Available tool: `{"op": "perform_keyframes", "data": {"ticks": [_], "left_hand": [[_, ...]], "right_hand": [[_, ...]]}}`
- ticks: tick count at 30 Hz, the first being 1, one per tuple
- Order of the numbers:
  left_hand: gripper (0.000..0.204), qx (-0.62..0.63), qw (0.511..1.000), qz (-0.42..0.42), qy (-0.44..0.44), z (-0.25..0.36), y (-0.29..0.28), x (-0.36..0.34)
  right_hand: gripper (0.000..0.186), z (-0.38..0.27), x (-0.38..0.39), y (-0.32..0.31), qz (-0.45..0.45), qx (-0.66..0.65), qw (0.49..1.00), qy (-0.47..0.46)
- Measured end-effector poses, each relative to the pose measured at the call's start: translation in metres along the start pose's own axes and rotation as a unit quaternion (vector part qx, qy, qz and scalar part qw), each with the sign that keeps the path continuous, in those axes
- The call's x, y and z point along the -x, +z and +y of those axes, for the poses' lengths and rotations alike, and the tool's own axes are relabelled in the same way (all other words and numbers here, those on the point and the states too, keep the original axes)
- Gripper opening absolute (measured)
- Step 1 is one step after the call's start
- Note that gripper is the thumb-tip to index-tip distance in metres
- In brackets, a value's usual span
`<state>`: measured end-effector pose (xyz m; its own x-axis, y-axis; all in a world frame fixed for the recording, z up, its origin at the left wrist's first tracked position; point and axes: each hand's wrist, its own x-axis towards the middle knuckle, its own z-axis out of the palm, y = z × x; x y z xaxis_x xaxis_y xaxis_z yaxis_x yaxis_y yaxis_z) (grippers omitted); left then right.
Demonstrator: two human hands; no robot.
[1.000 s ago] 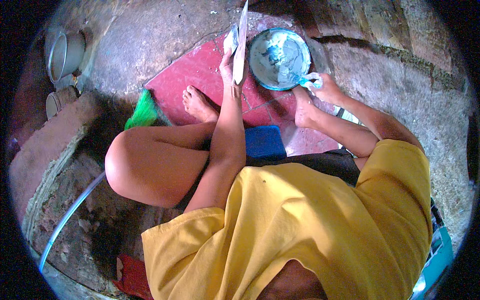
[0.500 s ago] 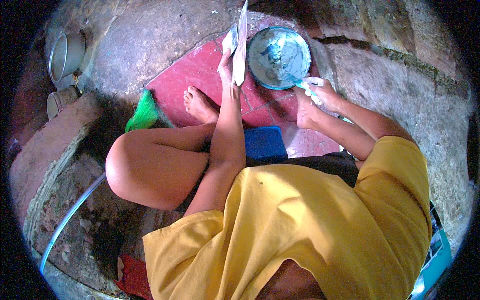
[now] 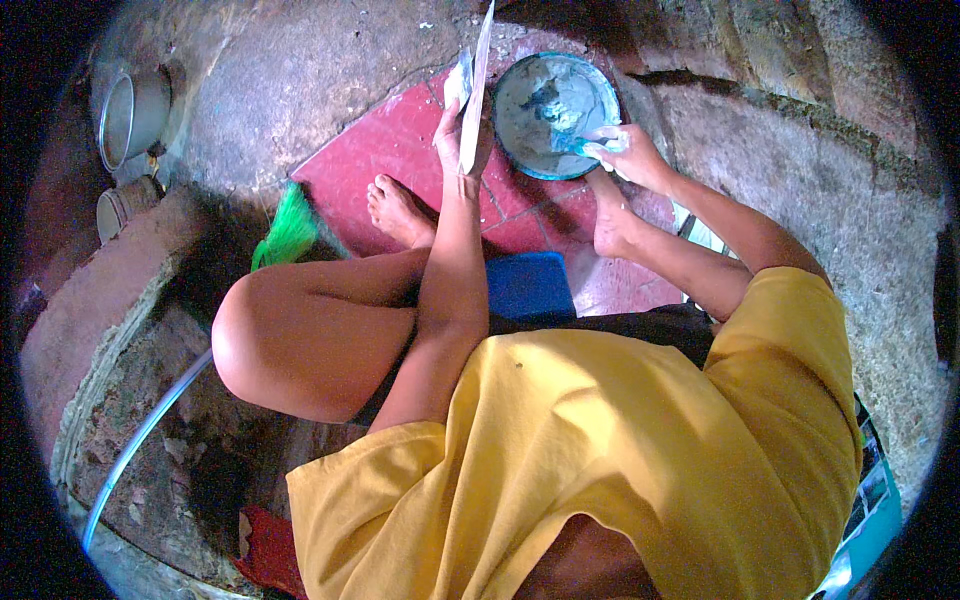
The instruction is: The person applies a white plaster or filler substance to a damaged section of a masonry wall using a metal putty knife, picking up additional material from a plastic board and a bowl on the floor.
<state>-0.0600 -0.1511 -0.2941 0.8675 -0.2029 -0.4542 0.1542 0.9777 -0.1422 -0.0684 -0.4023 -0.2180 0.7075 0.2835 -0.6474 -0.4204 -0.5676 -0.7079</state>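
A round basin [image 3: 510, 152] with a teal rim holds wet grey paste [image 3: 560, 98], heaped in the middle. Over its near right edge is my right hand [image 3: 630, 158], closed around a small teal tool [image 3: 572, 145] whose front end is down in the paste. White smears cover my fingers there. To the left of the basin my left hand [image 3: 450, 130] grips a thin pale board [image 3: 477, 95], seen nearly edge-on and standing upright. A small pale piece [image 3: 459, 82] shows at the fingers on the board's left side; I cannot tell what it is.
Red tiles [image 3: 400, 140] lie under my bare feet. A blue plastic container [image 3: 530, 283] sits between my legs. Green broom bristles [image 3: 287, 228] are left of my foot. A metal pot [image 3: 135, 118] stands far left, and a rough stone wall [image 3: 790, 170] runs along the right.
My right hand has moved left and up over the basin, pushing the tool deeper into the paste. The paste's surface has been reshaped. In my left hand the board has turned slightly more edge-on.
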Motion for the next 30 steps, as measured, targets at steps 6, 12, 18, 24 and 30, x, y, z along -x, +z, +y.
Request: {"op": "perform_keyframes", "data": {"ticks": [6, 12, 18, 24, 30], "left_hand": [[0.024, -0.041, 0.998, 0.047, 0.011, 0.001, 0.007, -0.003], [0.025, -0.03, 0.998, 0.045, -0.013, 0.004, 0.005, -0.003], [0.035, -0.043, 0.996, -0.07, -0.038, 0.012, -0.013, -0.005], [0.037, -0.023, 1.0, 0.001, 0.011, 0.02, 0.01, 0.0], [0.036, -0.107, 0.994, -0.005, 0.002, 0.028, -0.001, 0.004]], "right_hand": [[0.02, 0.01, -0.021, -0.018, -0.025, -0.111, 0.991, 0.074], [0.023, 0.028, -0.028, -0.024, -0.071, -0.213, 0.965, 0.134], [0.023, 0.019, -0.034, -0.016, -0.031, -0.009, 0.997, -0.074], [0.023, -0.008, -0.033, -0.016, -0.022, 0.001, 0.997, -0.077], [0.024, -0.006, -0.028, -0.028, -0.015, -0.039, 0.996, -0.073]]}}
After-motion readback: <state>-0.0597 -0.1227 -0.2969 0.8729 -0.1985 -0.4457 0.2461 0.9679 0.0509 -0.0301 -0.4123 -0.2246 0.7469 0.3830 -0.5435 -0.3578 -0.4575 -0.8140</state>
